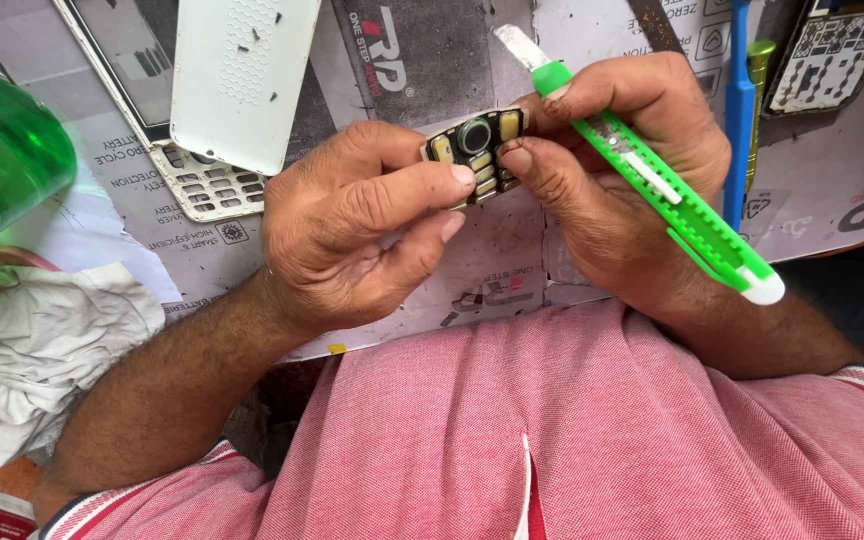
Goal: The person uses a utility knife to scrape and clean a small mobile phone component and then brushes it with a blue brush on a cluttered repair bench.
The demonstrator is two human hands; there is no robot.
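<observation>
Keypad (475, 150) sits pinched between both hands above the tabletop (422, 60). Left hand (352, 225) clamps its lower edge; right hand (622, 170) grips its right side and a green cutter (672, 195).

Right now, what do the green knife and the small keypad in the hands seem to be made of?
The green knife looks like matte moulded plastic with a white end cap and a dull metal blade. The keypad seems a worn rubbery or plastic sheet: scuffed yellowish keys, dark round centre button.

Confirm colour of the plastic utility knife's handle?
Bright green with white tips, on the plastic utility knife; head view.
</observation>
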